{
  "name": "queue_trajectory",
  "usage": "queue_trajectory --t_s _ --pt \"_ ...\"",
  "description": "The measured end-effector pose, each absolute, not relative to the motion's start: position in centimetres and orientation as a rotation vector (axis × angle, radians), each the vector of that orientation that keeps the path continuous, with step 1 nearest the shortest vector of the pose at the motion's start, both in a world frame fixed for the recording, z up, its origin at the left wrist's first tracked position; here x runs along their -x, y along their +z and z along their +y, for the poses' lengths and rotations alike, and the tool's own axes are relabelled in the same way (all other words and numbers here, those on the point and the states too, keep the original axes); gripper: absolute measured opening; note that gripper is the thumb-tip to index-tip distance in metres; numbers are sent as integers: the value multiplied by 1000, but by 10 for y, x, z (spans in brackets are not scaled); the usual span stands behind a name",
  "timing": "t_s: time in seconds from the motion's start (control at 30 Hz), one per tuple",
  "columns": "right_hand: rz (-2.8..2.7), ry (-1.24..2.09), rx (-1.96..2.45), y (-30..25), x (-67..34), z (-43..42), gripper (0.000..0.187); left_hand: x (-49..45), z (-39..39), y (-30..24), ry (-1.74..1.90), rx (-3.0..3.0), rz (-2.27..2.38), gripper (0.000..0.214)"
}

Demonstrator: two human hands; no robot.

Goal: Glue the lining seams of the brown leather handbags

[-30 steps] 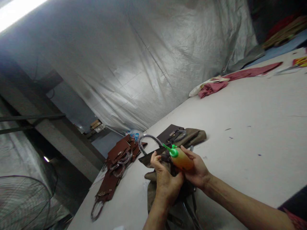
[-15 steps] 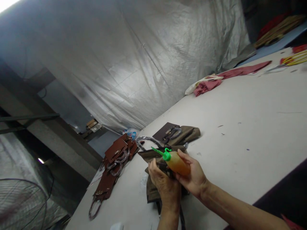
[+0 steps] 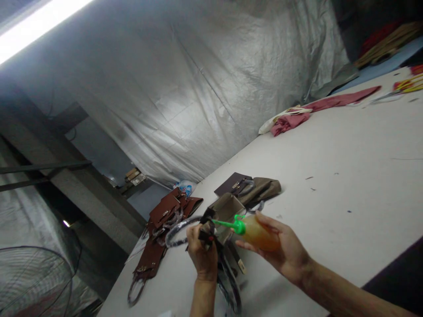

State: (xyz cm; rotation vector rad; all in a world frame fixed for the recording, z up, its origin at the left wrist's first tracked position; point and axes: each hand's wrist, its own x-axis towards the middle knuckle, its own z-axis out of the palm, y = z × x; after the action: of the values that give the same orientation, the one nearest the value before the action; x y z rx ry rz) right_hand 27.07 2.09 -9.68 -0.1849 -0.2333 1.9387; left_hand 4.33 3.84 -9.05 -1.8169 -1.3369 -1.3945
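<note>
In my right hand is a squeeze bottle of amber liquid with a green cap and long green nozzle. Its nozzle tip points left and reaches the dark edge of a handbag piece. My left hand is closed around that brown-grey piece, bunching its dark part upright. A plastic-wrapped handle loops out to the left of my fingers, and another wrapped handle hangs below. Whether the tip touches the edge is too small to tell.
Behind lies another dark brown handbag. Reddish-brown bag parts with wrapped handles lie along the table's left edge. Pink cloth and yellow-handled scissors are at the far right of the white table. A fan stands lower left.
My left hand has moved left and raised the handbag piece, turning its edge up. My right hand has moved right with the bottle, whose nozzle now lies nearly level against the piece.
</note>
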Motion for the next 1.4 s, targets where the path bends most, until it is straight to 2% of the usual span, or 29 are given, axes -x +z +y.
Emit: queue_trajectory --t_s 0.1,0.23,0.3,0.4,0.57,0.67,0.8,0.87,1.13,1.4 --pt "-157 1883 298 -101 -316 27 14 -15 40 -42 -1571 1867 -1387 10" --pt "-112 1712 493 -106 -370 31 13 -1 37 31 -1720 2151 -1576 24" --pt "-79 1623 585 -108 -390 29 15 -10 35 60 -1580 2423 -1685 25" --pt "-38 1520 663 -113 -413 23 17 -36 42 75 -1160 2819 -1809 25" --pt "-129 1501 813 -129 -432 12 12 -85 80 32 -394 3123 -1810 18" --pt "-280 1465 881 -141 -438 8 24 -115 107 0 -140 3113 -1754 14" --pt "-576 1366 958 -147 -447 6 43 -146 135 -36 14 3161 -1707 11" --pt "-750 1341 983 -150 -452 7 47 -155 143 -54 93 3168 -1709 11" --pt "-1155 1049 1156 -174 -458 24 43 -167 155 -116 157 3206 -1730 15" --pt "-1412 858 1152 -189 -446 48 38 -163 157 -129 94 3239 -1751 14"
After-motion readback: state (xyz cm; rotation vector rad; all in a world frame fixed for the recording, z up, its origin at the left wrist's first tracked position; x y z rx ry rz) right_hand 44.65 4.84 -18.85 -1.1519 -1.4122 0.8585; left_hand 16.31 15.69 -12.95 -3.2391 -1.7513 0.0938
